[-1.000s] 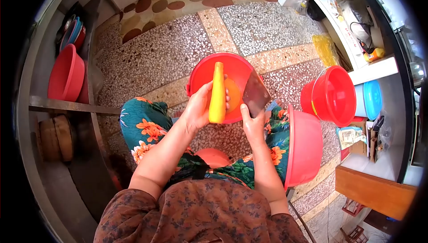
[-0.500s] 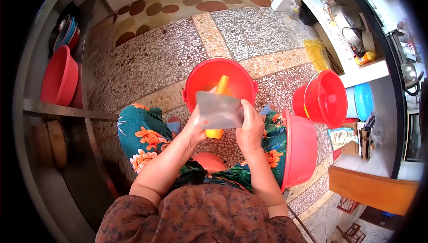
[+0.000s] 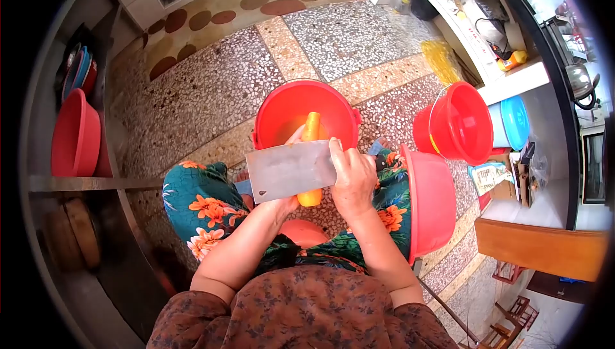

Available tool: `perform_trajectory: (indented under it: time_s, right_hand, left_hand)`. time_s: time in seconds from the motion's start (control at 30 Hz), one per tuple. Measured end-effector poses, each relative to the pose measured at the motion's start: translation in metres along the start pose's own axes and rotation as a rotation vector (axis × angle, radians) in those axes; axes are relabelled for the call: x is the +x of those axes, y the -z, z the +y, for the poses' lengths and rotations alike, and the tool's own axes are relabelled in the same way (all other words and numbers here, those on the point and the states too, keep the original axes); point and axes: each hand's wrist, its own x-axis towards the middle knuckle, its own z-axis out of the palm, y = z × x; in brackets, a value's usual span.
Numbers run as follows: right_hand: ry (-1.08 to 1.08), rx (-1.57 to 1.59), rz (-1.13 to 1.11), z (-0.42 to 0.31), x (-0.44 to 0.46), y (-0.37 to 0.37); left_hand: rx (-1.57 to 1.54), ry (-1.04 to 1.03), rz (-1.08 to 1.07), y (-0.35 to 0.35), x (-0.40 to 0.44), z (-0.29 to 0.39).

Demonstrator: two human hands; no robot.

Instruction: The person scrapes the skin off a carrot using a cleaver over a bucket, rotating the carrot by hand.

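Observation:
My right hand [image 3: 353,176] is closed on the handle end of a cleaver [image 3: 288,168], whose broad grey blade lies across a thick yellow-orange carrot [image 3: 311,126]. Beneath the blade, my left hand [image 3: 280,207] grips the carrot; most of its fingers are hidden by the blade. Both ends of the carrot show, one beyond the blade and one on my side of it. Under its far end stands a red bucket [image 3: 272,108] on the floor between my feet. Whether the edge touches the carrot, I cannot tell.
To my right are a pink-red basin [image 3: 433,211] standing on edge by my leg and a second red bucket [image 3: 473,121]. A blue-lidded container [image 3: 516,123] sits on the shelf behind. At left, a red basin [image 3: 80,132] rests in a cabinet. A wooden drawer front [image 3: 538,246] juts out.
The cleaver blade has swung left and flattened out, now showing its broad face and hanging hole. The view has shifted slightly. Both hands keep their holds.

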Motion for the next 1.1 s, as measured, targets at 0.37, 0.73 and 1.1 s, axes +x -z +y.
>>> perform_trajectory:
  time_s: [0.37, 0.73, 1.1]
  right_hand:
    - [-0.016, -0.011, 0.016, 0.004, -0.002, 0.001]
    - [-0.016, 0.018, -0.009, 0.004, -0.005, -0.003]
    - [-0.027, 0.065, -0.007, 0.014, -0.005, -0.016]
  left_hand:
    - [0.05, -0.036, 0.028, 0.005, 0.0, -0.009]
    - [-0.014, -0.013, 0.053, -0.001, -0.002, -0.009]
    - [0.025, -0.029, 0.134, -0.003, -0.003, -0.011]
